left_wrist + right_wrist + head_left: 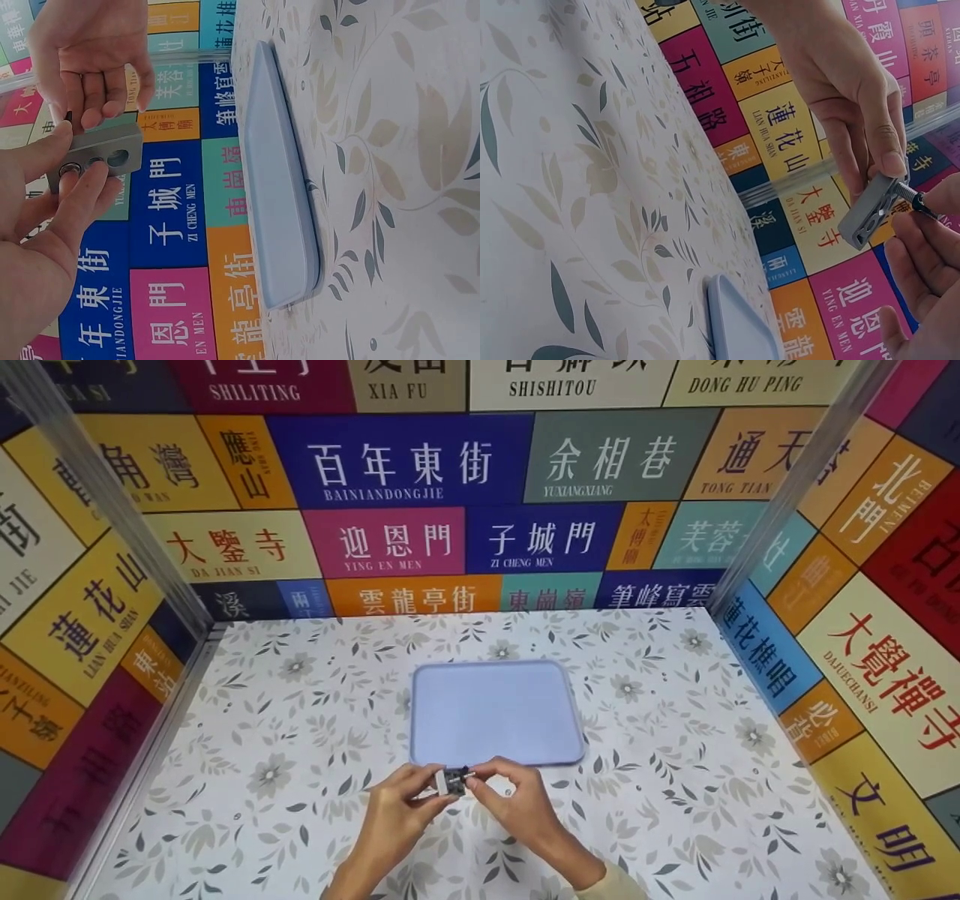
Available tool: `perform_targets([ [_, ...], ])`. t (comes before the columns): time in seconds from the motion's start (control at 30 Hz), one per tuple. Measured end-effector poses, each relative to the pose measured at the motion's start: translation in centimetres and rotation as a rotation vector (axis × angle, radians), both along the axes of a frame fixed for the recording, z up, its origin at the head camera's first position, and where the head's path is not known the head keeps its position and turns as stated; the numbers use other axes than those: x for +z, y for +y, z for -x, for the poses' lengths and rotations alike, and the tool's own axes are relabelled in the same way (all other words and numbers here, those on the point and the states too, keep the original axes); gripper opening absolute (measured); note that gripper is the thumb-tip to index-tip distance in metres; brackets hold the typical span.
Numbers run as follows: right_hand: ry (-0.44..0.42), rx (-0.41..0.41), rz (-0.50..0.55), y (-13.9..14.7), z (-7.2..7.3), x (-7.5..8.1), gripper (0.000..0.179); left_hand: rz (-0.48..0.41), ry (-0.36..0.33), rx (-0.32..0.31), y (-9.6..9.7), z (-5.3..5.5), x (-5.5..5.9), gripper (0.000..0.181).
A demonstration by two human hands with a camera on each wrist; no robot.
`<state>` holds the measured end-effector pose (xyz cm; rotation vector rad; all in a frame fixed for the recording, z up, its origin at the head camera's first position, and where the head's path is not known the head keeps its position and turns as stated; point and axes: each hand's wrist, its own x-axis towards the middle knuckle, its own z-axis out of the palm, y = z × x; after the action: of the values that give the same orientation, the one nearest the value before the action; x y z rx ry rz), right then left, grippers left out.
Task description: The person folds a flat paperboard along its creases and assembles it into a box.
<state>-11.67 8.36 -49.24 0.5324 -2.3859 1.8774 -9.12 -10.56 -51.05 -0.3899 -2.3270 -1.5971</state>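
One grey block, metallic in look and pierced with round holes, is held in the air above the tabletop, between the two hands and just on the near side of the tray. One end is gripped between the thumb and fingers of the left hand. One small screw, dark-headed with a bright threaded shaft, is pinched at its head by the thumb and fingertips of the right hand and pointed at the block; whether the tip is seated in a hole cannot be told for certain. Handling, as judged: block stiff, hard, hardly fragile, light enough for a fingertip grip, its smooth faces a little slippery; best taken across the flat faces at the end away from the screw, with the holes left uncovered. Screw slight and easily dropped; best taken by the head, with the thread left free. Beyond, one pale blue tray, shallow, round-cornered, is laid flat on a white tabletop printed with grey leaves and flowers. Behind, multicoloured sign panels are lettered in Chinese and Latin script.
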Motion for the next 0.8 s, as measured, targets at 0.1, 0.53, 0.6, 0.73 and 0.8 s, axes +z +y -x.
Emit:
perform_targets([
  [0.1, 0.023, -0.016, -0.019, 0.0, 0.4, -1.4, 0.008, 0.002, -0.012, 0.002, 0.0, 0.0, 0.0, 0.034],
  [0.53, 0.031, -0.036, 0.021, 0.5, 0.7, -2.1, 0.002, 0.001, 0.010, 0.032, -0.2, 0.1, 0.0, 0.032],
  [0.6, 0.018, -0.037, 0.036, 0.6, 0.6, -1.9, 0.010, -0.001, 0.005, 0.035, -0.2, 0.1, 0.0, 0.033],
  [0.73, 0.006, -0.031, 0.056, 0.5, 0.4, -1.8, 0.022, 0.003, 0.014, 0.040, -0.1, 0.2, 0.0, 0.033],
  [0.8, -0.009, -0.020, 0.063, 0.4, 0.3, -1.8, 0.024, -0.004, 0.014, 0.040, -0.1, 0.2, 0.0, 0.033],
])
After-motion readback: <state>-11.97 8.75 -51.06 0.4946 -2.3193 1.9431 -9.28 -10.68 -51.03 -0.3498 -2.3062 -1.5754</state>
